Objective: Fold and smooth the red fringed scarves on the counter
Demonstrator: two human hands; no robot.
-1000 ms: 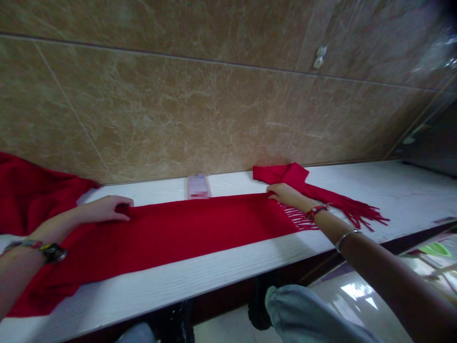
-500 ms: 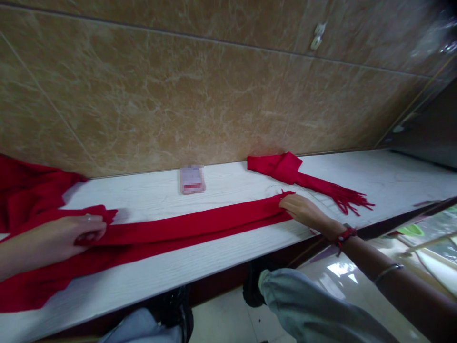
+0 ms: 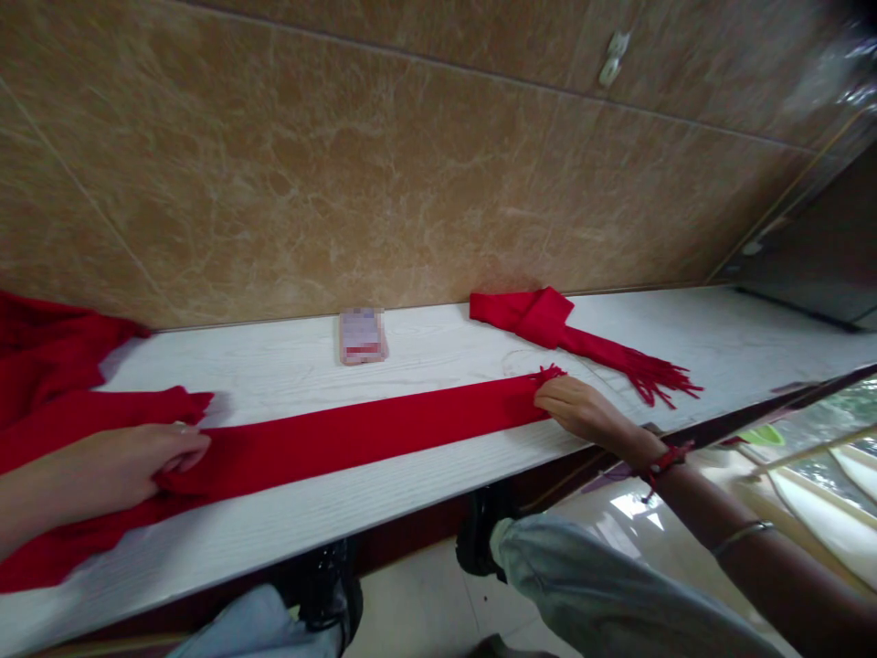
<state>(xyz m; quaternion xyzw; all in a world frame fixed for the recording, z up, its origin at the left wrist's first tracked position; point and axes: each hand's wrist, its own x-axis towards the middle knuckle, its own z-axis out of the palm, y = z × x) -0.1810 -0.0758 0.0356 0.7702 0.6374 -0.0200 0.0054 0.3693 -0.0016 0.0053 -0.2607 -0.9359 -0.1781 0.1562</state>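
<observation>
A long red scarf (image 3: 384,428) lies stretched along the white tabletop, flat between my two hands. My left hand (image 3: 161,457) is closed on its near edge at the left, where the cloth spreads into a wider, loose part. At the fringed right end, my right hand (image 3: 579,407) pinches the scarf, with short red tassels poking out above the fingers. Behind that hand, near the wall, rests a second red scarf (image 3: 531,317), folded over, its fringe spread to the right. More red cloth (image 3: 55,352) is heaped at the far left.
A small stack of printed cards or labels (image 3: 362,336), blurred out, sits by the tiled wall (image 3: 343,183). The narrow white table (image 3: 288,539) has its front edge above my legs (image 3: 589,576). A dark panel (image 3: 808,238) stands at the right end.
The scarf's lower layer, which showed as a separate strip along the front, now lines up under the top one. My left hand has shifted slightly toward the front edge. Both hands keep their hold.
</observation>
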